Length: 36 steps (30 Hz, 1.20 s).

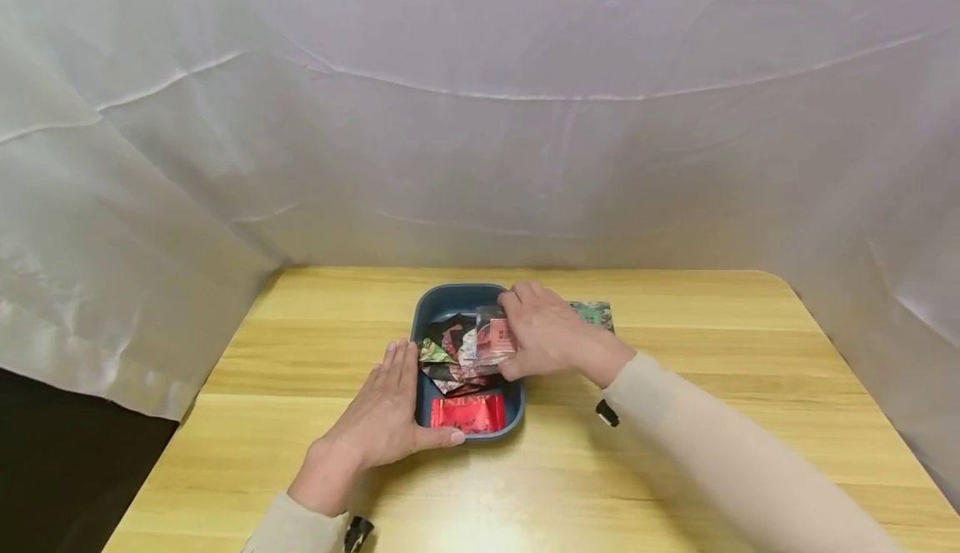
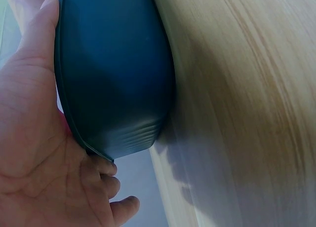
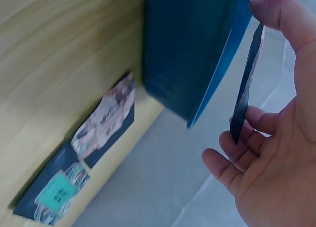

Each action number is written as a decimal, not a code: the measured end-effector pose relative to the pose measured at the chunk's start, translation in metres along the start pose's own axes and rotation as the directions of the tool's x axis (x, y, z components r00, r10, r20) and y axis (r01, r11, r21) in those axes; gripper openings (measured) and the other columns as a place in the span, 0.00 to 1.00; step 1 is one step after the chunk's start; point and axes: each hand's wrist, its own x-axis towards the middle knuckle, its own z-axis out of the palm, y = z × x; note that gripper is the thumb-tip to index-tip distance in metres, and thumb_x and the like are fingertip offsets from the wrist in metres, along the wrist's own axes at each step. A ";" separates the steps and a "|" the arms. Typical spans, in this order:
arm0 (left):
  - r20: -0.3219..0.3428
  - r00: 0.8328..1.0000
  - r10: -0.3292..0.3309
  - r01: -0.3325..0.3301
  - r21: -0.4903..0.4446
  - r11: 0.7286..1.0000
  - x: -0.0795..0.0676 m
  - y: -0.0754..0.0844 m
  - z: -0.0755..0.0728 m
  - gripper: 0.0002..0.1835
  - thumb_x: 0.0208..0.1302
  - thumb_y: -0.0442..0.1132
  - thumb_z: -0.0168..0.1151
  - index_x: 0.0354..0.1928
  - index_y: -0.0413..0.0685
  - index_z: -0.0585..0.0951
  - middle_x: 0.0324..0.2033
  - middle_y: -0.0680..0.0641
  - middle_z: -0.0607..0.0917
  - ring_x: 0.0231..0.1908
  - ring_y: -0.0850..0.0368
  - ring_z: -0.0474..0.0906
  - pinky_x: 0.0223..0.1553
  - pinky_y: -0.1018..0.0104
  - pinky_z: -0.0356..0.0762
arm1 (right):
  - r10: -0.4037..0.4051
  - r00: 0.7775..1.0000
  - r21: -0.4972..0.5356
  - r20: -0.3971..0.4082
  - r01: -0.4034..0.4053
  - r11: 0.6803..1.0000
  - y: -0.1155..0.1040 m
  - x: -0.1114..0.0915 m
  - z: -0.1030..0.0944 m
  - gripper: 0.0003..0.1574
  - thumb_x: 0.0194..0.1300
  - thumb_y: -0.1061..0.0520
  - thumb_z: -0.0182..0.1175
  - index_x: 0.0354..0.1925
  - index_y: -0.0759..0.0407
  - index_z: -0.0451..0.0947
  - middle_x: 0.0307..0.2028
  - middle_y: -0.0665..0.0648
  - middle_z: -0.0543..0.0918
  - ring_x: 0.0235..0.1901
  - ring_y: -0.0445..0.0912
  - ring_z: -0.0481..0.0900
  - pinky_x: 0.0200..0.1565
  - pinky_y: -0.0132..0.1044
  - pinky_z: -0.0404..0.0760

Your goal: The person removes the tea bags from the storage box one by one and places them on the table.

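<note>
In the lower centre of the head view, the right hand (image 1: 547,328) pinches a flat dark sachet with a pink label (image 1: 495,336) between thumb and fingers, over a blue rectangular plastic tray with rounded corners (image 1: 450,303). The left hand (image 1: 378,420) grips nothing: its fingers lie nearly straight along the tray's left wall, its thumb at the near rim. I judge that the sachet, being thin, could slip or catch on the heap if the pinch loosens; uneven pressing could push the tray sideways.

Counted: one tray; one sachet held; one shiny red packet (image 1: 468,413) inside; two sachets on the wooden table (image 3: 106,118), lower left of the right wrist view, one green-labelled (image 3: 57,192), one pinkish. The heap of dark patterned sachets (image 1: 442,374) overlaps too much to count.
</note>
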 end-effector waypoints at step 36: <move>-0.009 1.000 -0.013 0.013 -0.004 1.000 -0.010 -0.020 -0.008 0.80 0.48 0.85 0.65 0.83 0.30 0.44 0.83 0.30 0.47 0.83 0.32 0.40 0.81 0.37 0.49 | 0.218 0.974 -0.069 0.066 -0.214 0.974 0.150 -0.062 -0.017 0.54 0.45 0.41 0.78 0.60 0.72 0.72 0.52 0.70 0.78 0.50 0.61 0.75 0.57 0.62 0.81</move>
